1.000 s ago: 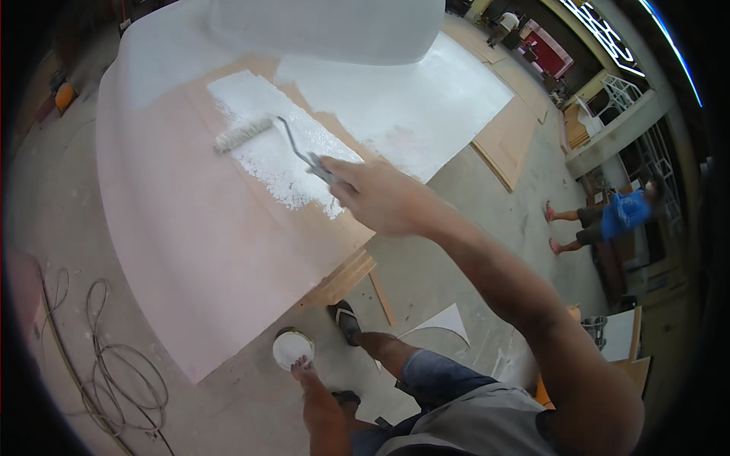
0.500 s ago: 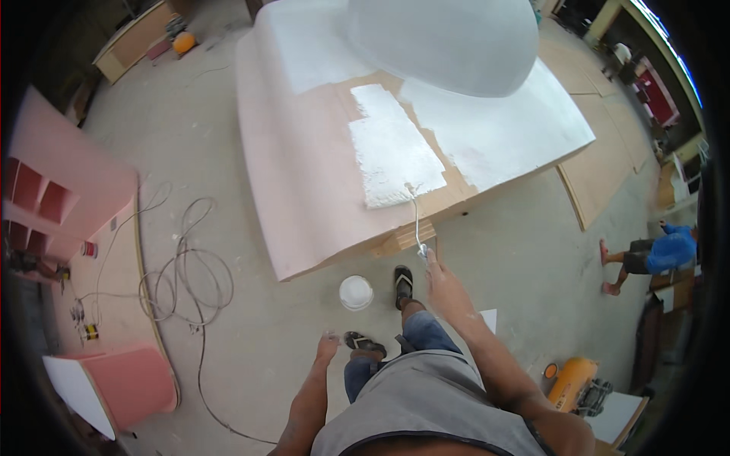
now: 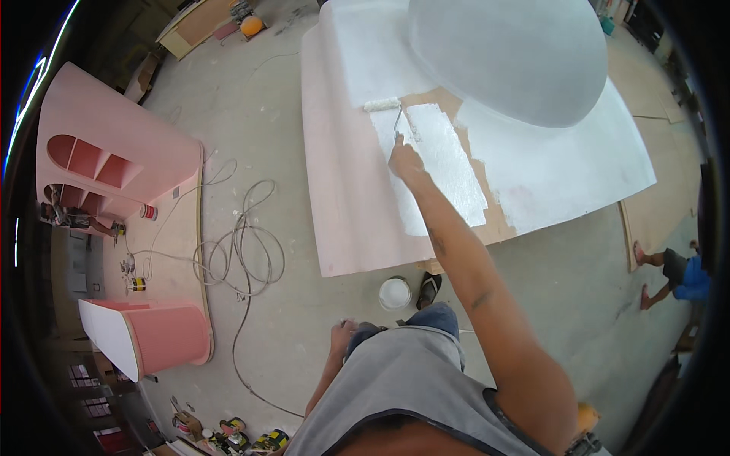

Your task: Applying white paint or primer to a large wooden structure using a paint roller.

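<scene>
My right hand (image 3: 406,160) is closed round the handle of a paint roller (image 3: 382,104), arm stretched out over a large pink-and-white structure (image 3: 336,190). The roller's white sleeve rests on its surface, at the far end of a fresh white strip. Beside that strip is a wider wet white patch (image 3: 449,171), with bare brown board along its right side. A big smooth pale dome (image 3: 509,53) rises behind. My left hand (image 3: 344,331) hangs low by my left leg, loosely curled with nothing visible in it. A round white paint bucket (image 3: 395,293) stands on the floor near my foot.
A coiled hose (image 3: 239,247) lies on the floor at left, by a pink curved cabinet (image 3: 114,144) on a wooden base. A person (image 3: 68,213) is by the cabinet. Another person in blue (image 3: 690,280) is at far right. Paint cans (image 3: 270,439) stand at lower left.
My right hand has pushed the roller away from the near edge, to the far left of the patch, leaving a new white strip. The view has shifted left.
</scene>
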### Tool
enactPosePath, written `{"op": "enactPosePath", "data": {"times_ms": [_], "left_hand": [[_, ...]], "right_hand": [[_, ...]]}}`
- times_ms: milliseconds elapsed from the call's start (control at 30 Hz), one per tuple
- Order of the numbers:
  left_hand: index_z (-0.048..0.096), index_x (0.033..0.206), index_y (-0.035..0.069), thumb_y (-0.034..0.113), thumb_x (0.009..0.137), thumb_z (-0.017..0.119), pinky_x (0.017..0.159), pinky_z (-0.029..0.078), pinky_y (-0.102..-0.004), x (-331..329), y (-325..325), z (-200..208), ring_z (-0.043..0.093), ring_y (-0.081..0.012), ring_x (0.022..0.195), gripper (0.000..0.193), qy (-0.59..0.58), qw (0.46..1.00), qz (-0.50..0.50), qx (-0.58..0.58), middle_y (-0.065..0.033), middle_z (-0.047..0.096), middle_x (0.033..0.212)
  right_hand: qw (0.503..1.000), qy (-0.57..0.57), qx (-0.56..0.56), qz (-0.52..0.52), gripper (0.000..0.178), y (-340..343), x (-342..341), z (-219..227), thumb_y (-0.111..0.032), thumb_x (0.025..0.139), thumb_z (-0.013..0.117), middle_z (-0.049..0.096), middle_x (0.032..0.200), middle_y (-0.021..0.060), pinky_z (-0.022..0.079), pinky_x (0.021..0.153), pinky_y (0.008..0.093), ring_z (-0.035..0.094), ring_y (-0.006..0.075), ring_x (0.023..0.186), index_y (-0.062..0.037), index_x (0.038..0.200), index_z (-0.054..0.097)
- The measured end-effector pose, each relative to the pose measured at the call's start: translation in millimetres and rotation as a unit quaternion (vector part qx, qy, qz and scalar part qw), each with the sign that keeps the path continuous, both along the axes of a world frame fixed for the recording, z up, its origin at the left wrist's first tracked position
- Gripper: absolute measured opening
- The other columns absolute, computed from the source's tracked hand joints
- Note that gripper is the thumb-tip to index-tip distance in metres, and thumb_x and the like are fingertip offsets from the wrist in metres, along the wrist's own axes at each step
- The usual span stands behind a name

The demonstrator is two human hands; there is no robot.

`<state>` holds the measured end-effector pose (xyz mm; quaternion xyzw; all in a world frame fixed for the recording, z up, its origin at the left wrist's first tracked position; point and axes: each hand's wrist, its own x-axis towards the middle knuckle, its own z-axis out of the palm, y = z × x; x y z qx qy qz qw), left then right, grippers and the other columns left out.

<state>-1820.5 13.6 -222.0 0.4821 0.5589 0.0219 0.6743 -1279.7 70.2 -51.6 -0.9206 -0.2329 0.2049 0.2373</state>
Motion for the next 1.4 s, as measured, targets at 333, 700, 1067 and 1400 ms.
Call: {"op": "enactPosePath", "data": {"times_ms": [333, 700, 1067, 1400], "left_hand": [[0.063, 0.105, -0.001, 0.023, 0.1, 0.057, 0.073, 0.054, -0.0294, 121.1, 116.0, 8.7, 0.066, -0.0139, 0.079, 0.025, -0.03, 0.978, -0.154, 0.134, -0.0082, 0.069, 0.089], [0.06, 0.103, -0.001, 0.027, 0.101, 0.057, 0.07, 0.054, -0.0311, 205.8, 222.8, 10.1, 0.066, -0.0169, 0.076, 0.028, -0.135, 0.92, -0.335, 0.151, -0.0104, 0.068, 0.09], [0.065, 0.104, -0.001, 0.024, 0.094, 0.056, 0.058, 0.051, -0.032, 33.4, 294.3, -41.8, 0.066, -0.0205, 0.068, 0.028, 0.054, 0.953, -0.297, 0.01, -0.014, 0.069, 0.09], [0.063, 0.089, -0.003, 0.02, 0.094, 0.05, 0.059, 0.052, -0.036, -66.5, 221.8, -74.0, 0.064, -0.022, 0.066, 0.026, 0.038, 0.547, -0.681, 0.485, -0.0106, 0.064, 0.074]], "right_hand": [[0.999, 0.048, 0.015, 0.003, 0.068, -240.5, -249.3, 25.9, -0.007, 0.094, 0.053, 0.059, 0.107, 0.0312, 0.05, 0.078, 0.0558, 0.063, 0.0488, 0.09, -0.0084, 0.156, 0.024], [0.995, 0.025, -0.024, -0.089, 0.071, -51.2, -134.9, 6.6, -0.005, 0.089, 0.046, 0.062, 0.117, 0.0261, 0.053, 0.088, 0.0509, 0.067, 0.0412, 0.102, -0.0115, 0.157, 0.025], [0.99, 0.011, -0.009, -0.144, 0.066, -12.2, -127.6, 14.1, -0.004, 0.092, 0.042, 0.064, 0.117, 0.0264, 0.053, 0.09, 0.0508, 0.066, 0.0414, 0.105, -0.0134, 0.156, 0.029], [0.989, 0.028, -0.03, -0.144, 0.065, -261.5, -424.6, 28.1, -0.012, 0.093, 0.053, 0.063, 0.105, 0.0226, 0.053, 0.075, 0.0521, 0.067, 0.0413, 0.087, -0.016, 0.154, 0.032]]}}
